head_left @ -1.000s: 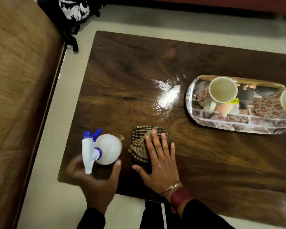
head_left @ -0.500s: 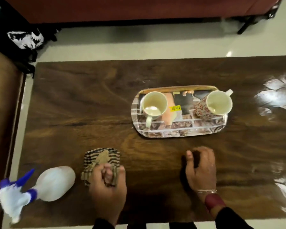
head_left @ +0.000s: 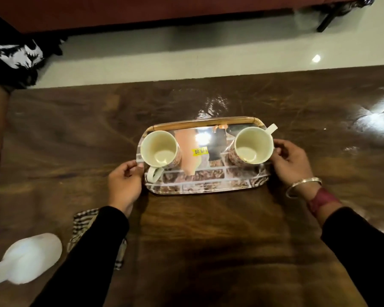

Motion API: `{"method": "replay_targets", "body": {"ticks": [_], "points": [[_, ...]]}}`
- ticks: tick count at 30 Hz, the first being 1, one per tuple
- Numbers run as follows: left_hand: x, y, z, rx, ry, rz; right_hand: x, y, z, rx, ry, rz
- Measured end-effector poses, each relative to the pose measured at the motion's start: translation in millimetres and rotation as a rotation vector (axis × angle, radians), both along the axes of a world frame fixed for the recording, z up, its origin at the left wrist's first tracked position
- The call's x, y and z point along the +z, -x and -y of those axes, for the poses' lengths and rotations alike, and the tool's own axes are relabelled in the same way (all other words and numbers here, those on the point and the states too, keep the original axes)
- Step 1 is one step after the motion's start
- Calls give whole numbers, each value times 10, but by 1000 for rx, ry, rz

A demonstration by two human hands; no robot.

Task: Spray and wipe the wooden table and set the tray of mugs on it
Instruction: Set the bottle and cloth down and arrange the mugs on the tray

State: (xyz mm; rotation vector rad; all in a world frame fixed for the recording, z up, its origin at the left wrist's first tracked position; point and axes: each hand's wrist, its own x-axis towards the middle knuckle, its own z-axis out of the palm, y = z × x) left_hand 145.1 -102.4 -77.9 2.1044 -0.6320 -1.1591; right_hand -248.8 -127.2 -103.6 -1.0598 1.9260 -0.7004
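At centre of wooden bench (head_left: 208, 229): tray (head_left: 200, 187) carrying left mug (head_left: 159, 149) and right mug (head_left: 253, 145), both upright. Left hand (head_left: 124, 182) and right hand (head_left: 290, 162), fingers curled on tray ends. Cloth (head_left: 82, 222), spray bottle (head_left: 31, 255) near-left.

tray (head_left: 205, 187) on wooden table (head_left: 208, 240) | two upright mugs (head_left: 159, 149) | cloth (head_left: 84, 220) | spray bottle (head_left: 29, 255) lying

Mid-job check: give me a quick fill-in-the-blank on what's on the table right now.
The tray holds ____ mugs.
The left hand grips the tray's left end; the right hand grips its ____ end.
The checked cloth lies partly under the ____ forearm.
The white spray bottle lies on its ____ on the table.
Missing words: two; right; left; side.
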Motion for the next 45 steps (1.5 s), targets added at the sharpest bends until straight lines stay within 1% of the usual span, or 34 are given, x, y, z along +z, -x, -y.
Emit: {"method": "replay_targets", "body": {"ticks": [2, 6, 12, 16, 19, 23, 29, 36, 39, 40, 41, 43, 44, 45], "points": [[11, -14, 9, 25, -5, -56, -30, 2, 112, 65, 8, -60], [99, 34, -24, 14, -11, -70, 39, 5, 36, 102, 17, -40], [134, 200, -303, -23, -45, -54, 126, 254, -467, 117, 5, -31], [115, 346, -449, -44, -61, -97, 219, 415, -727, 109, -1, -52], [110, 468, -533, -57, -56, -136, 228, 533, -840, 112, 14, -107], [110, 564, -629, -36, -79, -140, 221, 620, -851, 88, 33, -137], [122, 576, -677, -5, -105, -150, 215, 594, -773, 73, 29, -116], [190, 599, -660, -9, -95, -154, 127, 596, -804, 63, 23, -175], [199, 582, -682, -24, -112, -151, 106, 611, -828, 68, 6, -159], [194, 583, -692, -28, -113, -134, 128, 596, -835, 68, 8, -157], [191, 582, -705, -44, -110, -70, 159, 577, -850, 59, 15, -163], [223, 597, -745, -107, -68, 166, 264, 529, -916, 17, 53, -257], [278, 619, -762, -123, -23, 283, 330, 504, -966, -5, 93, -308], [359, 646, -772, -129, 56, 354, 385, 486, -1028, -40, 140, -329]]}}
